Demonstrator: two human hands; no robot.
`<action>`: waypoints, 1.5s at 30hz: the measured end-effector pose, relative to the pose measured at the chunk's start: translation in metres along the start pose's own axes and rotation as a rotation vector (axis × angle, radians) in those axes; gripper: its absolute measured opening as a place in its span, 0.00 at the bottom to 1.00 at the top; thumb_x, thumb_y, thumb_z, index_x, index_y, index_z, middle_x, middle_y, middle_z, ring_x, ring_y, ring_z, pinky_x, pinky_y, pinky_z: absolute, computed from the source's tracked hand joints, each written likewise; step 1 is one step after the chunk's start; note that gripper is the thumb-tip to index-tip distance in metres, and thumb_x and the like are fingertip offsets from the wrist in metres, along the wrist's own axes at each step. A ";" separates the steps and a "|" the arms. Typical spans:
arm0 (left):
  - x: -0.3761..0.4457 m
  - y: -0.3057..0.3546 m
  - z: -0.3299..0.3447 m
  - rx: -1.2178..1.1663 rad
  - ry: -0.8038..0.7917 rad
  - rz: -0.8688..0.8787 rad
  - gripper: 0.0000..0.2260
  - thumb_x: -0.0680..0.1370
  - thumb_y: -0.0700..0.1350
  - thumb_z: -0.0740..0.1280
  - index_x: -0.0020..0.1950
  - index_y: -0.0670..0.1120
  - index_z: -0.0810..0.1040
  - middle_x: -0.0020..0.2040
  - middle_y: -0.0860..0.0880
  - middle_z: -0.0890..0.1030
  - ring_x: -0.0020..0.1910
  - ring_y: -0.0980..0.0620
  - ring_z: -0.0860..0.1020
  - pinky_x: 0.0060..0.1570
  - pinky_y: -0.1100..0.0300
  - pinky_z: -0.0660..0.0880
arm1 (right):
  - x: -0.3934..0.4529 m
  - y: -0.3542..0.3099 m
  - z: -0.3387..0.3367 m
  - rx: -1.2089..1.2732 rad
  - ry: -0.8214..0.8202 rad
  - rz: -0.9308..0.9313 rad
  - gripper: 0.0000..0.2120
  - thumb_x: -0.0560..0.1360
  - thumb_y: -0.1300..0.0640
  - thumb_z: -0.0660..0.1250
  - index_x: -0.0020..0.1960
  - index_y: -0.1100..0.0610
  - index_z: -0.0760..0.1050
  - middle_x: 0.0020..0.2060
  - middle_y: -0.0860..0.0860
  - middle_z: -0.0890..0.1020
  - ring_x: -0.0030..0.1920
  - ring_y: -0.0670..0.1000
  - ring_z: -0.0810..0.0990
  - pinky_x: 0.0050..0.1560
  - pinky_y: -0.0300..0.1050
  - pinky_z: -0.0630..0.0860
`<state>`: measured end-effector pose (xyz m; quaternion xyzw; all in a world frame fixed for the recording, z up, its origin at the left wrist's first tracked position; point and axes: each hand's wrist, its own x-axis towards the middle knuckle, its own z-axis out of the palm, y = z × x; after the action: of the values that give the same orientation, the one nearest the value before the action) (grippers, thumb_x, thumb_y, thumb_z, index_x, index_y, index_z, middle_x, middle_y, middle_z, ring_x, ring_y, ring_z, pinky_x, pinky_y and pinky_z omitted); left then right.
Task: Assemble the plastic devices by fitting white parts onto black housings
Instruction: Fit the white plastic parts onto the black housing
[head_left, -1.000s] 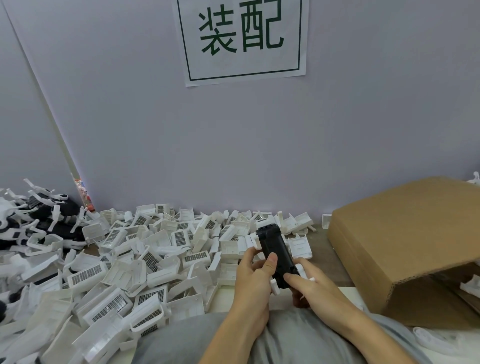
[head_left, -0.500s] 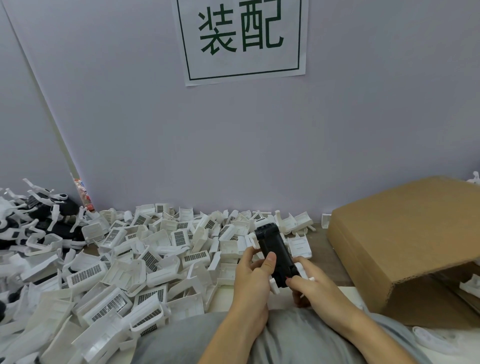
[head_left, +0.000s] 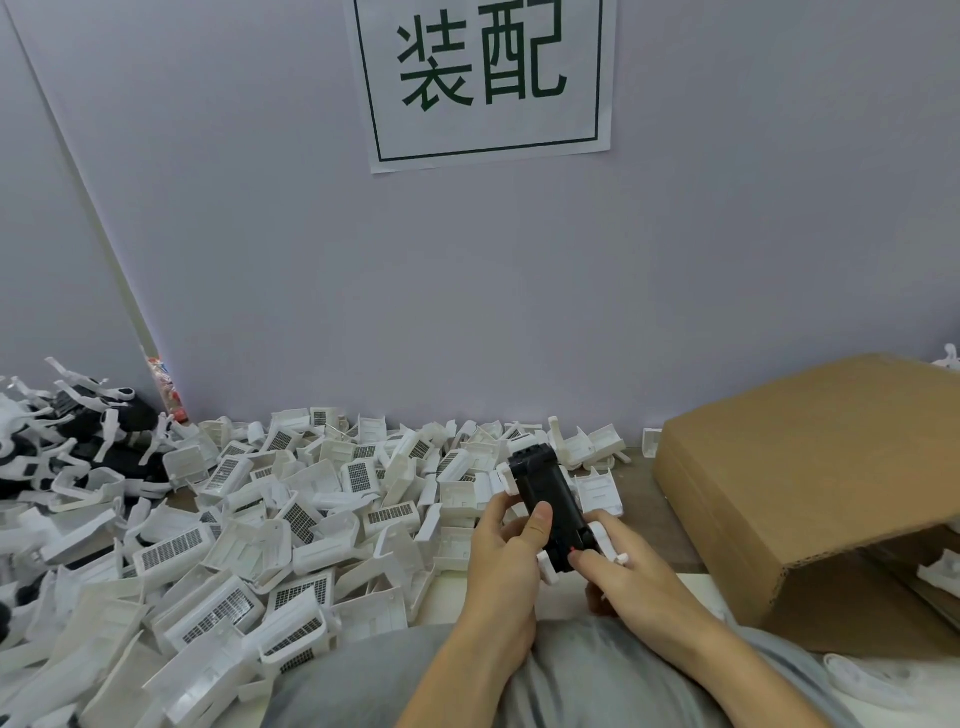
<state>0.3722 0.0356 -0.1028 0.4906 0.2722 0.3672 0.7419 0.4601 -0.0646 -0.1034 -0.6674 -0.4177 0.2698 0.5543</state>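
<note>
Black housing (head_left: 545, 501) held between both hands, far end tilted up over the white parts heap (head_left: 249, 545). Left hand (head_left: 506, 561) grips its left side, thumb on top. Right hand (head_left: 618, 571) pinches the near end, apparently at a white part (head_left: 600, 540). Cardboard box (head_left: 810, 493) right.

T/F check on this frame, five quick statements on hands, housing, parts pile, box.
1. Both hands hold the black housing. True: the left hand grips it with the thumb on its face, and the right hand pinches its near end.
2. The pile of white parts lies to the person's right. False: it lies to the left and ahead.
3. The cardboard box is on the right. True.
4. The housing lies flat on the table. False: it is held up off the table.
5. The wall sign has red lettering. False: the lettering is dark green.
</note>
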 end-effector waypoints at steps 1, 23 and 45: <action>-0.001 0.000 0.000 -0.011 0.005 0.003 0.09 0.81 0.39 0.68 0.61 0.44 0.78 0.53 0.39 0.84 0.56 0.37 0.82 0.63 0.35 0.74 | 0.000 0.000 0.000 0.001 -0.001 -0.001 0.14 0.79 0.59 0.63 0.49 0.39 0.78 0.30 0.42 0.78 0.32 0.45 0.73 0.36 0.39 0.71; 0.000 0.002 -0.001 -0.096 0.094 0.006 0.14 0.74 0.41 0.76 0.54 0.38 0.77 0.47 0.40 0.85 0.39 0.45 0.85 0.40 0.51 0.82 | -0.002 0.000 0.005 0.023 0.228 -0.249 0.22 0.68 0.55 0.80 0.54 0.44 0.72 0.50 0.51 0.80 0.47 0.51 0.85 0.53 0.50 0.82; -0.004 0.008 -0.003 -0.314 0.025 0.084 0.16 0.80 0.42 0.66 0.62 0.61 0.74 0.35 0.42 0.80 0.36 0.43 0.81 0.36 0.50 0.78 | 0.003 -0.001 -0.002 0.391 0.263 -0.067 0.26 0.69 0.37 0.72 0.62 0.48 0.74 0.43 0.55 0.84 0.36 0.56 0.81 0.40 0.50 0.72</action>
<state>0.3660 0.0360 -0.0963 0.3751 0.1998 0.4418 0.7901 0.4632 -0.0628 -0.1016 -0.5624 -0.3035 0.2376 0.7315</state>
